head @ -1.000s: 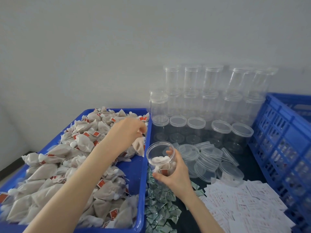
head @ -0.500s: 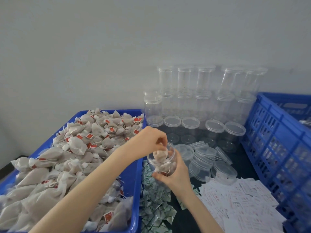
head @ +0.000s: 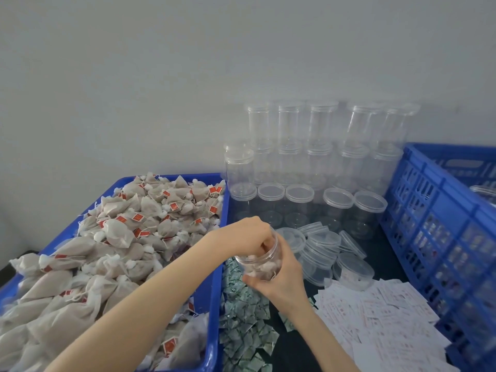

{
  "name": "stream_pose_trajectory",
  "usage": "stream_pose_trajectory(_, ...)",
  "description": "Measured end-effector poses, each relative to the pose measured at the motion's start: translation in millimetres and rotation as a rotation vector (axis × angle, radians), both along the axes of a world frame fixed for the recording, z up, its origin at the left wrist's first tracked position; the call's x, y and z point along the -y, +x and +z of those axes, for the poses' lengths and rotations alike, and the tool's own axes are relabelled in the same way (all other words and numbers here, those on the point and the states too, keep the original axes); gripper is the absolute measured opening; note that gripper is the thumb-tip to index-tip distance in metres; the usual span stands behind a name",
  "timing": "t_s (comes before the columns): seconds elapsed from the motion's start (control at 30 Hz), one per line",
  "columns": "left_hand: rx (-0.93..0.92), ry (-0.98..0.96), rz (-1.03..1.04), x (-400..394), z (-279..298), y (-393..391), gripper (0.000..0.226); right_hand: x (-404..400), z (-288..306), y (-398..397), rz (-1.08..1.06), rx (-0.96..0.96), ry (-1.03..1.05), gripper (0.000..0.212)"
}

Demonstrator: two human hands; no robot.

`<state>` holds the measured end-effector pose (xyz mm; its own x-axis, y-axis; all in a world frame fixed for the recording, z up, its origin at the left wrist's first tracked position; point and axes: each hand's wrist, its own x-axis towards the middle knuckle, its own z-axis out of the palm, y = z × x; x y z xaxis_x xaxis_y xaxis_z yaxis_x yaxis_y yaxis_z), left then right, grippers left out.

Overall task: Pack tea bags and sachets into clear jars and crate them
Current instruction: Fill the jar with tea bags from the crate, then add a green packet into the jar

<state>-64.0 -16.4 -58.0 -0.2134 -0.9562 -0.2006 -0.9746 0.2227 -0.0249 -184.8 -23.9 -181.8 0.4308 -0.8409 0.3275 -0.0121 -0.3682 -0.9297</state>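
Two hands meet at the jar point(head: 264, 257): right hand point(head: 279, 275) wraps it, left hand point(head: 248, 234) has moved from the blue bin point(head: 214, 291) of tea bags point(head: 150, 218), fingers curled into its mouth, grip contents hidden. Loose lids point(head: 319, 242), green sachets point(head: 241, 326), white slips point(head: 375, 312) and crate point(head: 442, 210) surround.

Two bare forearms enter from the lower edge — no sleeves, gloves, watch or rings visible on the left hand point(head: 245, 234) or the right hand point(head: 281, 281) — nails short, unpainted
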Motion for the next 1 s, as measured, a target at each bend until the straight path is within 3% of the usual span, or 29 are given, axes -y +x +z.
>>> stream_pose_trajectory(0.2,-0.091,0.004,0.01,10,-10,-10,0.021,0,-2,-10,-0.061,0.008,0.026,0.092)
stream_pose_trajectory(0.3,-0.231,-0.015,-0.014,8,-11,-12,0.02,2,-4,-18,-0.071,-0.007,0.013,0.093)
stream_pose_trajectory(0.53,-0.629,-0.349,0.053,3,-7,-4,0.018,9,-5,-35,-0.13,-0.01,0.064,0.1)
stream_pose_trajectory(0.63,-0.458,-0.414,0.207,9,-17,9,0.02,12,-12,-42,-0.161,-0.023,0.084,0.097)
stream_pose_trajectory(0.73,-0.114,-0.173,0.301,14,-44,17,0.022,13,-18,-47,-0.187,-0.028,0.091,0.095)
stream_pose_trajectory(0.87,0.133,0.211,0.289,14,-82,15,0.029,13,-20,-49,-0.187,0.002,0.096,0.092)
stream_pose_trajectory(1.0,0.357,0.344,0.258,15,-106,10,0.036,13,-18,-53,-0.188,0.021,0.084,0.087)
